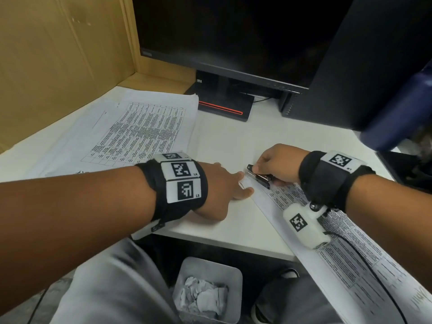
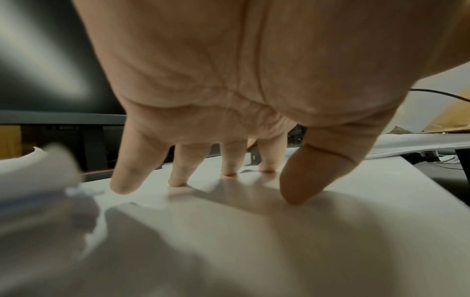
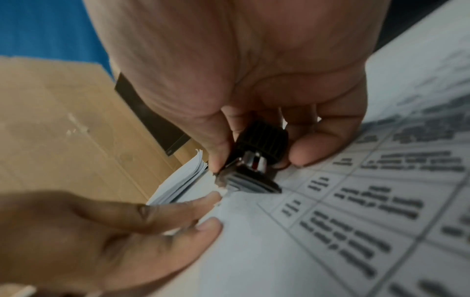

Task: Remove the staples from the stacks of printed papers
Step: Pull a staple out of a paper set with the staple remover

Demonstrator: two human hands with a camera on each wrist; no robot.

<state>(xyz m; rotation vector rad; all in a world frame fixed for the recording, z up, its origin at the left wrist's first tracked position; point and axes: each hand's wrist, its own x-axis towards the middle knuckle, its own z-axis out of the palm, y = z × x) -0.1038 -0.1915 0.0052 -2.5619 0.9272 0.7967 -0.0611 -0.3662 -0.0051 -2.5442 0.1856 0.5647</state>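
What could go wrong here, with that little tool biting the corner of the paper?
The corner under the staple remover already looks ragged, so a hard pull may tear the printed papers further. The left hand presses right beside the tool, so a slip might nick a fingertip.

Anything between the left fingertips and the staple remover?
Only the paper corner: left fingertips nearly meet the staple remover, seen in right wrist view.
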